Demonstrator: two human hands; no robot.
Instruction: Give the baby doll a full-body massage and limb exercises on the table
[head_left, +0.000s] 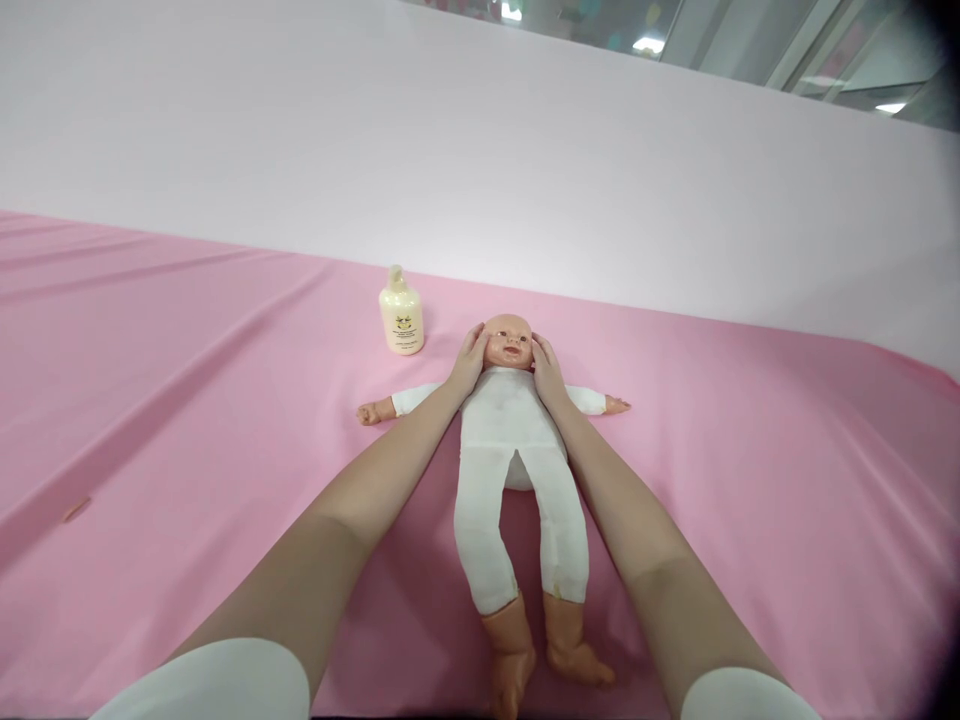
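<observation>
A baby doll (510, 415) in a white suit lies on its back on the pink cloth, head away from me and feet toward me. Its arms are spread out to both sides. My left hand (469, 362) rests along the left side of the doll's head, fingers extended against the cheek. On the opposite side, my right hand (548, 370) touches the other cheek in the same way, fingers stretched out. The head sits between both palms, and parts of the fingers are hidden beside it.
A pale yellow pump bottle (403, 318) stands upright left of the doll's head. The pink cloth (225, 400) covers the surface, with folds at the left. A small brownish piece (76, 510) lies at far left. Behind rises a white wall (480, 150).
</observation>
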